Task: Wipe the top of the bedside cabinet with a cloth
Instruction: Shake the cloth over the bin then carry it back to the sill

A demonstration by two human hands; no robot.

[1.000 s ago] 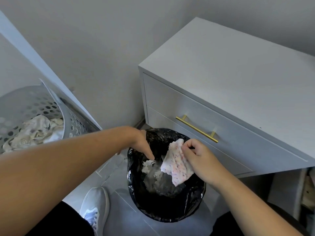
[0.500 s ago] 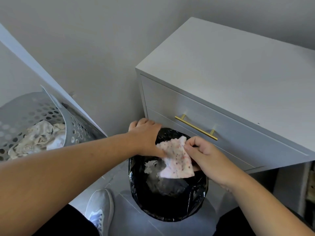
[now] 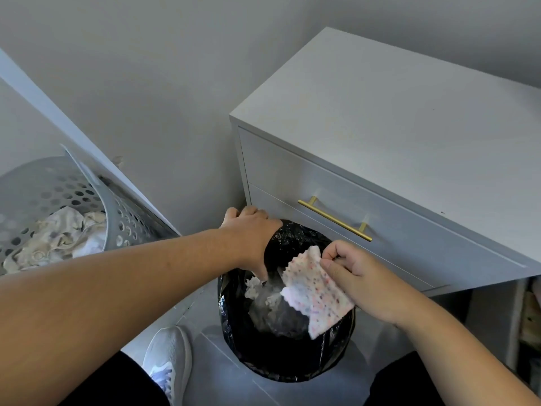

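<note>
Right hand (image 3: 360, 284) pinches the cloth (image 3: 314, 294) over the bin (image 3: 292, 361); left hand (image 3: 251, 238) grips the rim. Shake gently — keep debris inside.

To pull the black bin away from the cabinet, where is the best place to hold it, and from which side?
Probably the rim of the black bin at its near edge, reached from above: that part is free. The left hand rests on the far rim, and the cloth, pinched by the right hand, hangs over the right side.
</note>
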